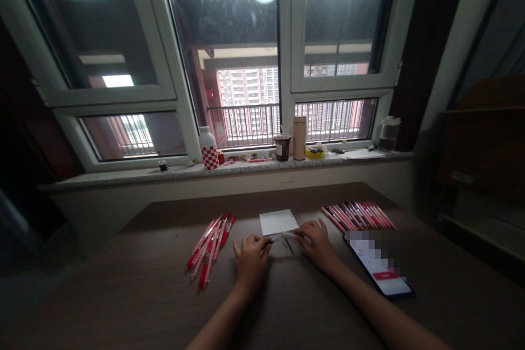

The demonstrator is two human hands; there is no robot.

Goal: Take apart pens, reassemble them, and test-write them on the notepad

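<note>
My left hand (251, 260) is closed in a pinch near the middle of the table, on a small piece with a dark end, too blurred to name. Facing it, my right hand (316, 245) pinches a slim, pale pinkish piece, perhaps part of a pen. Between the hands lies a thin dark stick (289, 245), like a pen refill. A white sheet of paper (278, 222) rests just beyond the fingers. Left of my left hand is a loose pile of pink and red pens (211, 249). A neat row of pink, red and black pens (359, 215) lies beyond my right hand.
A phone (379, 265) with its screen lit lies beside my right forearm. The table (135, 284) reaches toward the windowsill. On the sill stand a red-checked bottle (209, 149), a dark cup (282, 147), a tan flask (299, 138), yellow tape (314, 152) and a clear jug (389, 134).
</note>
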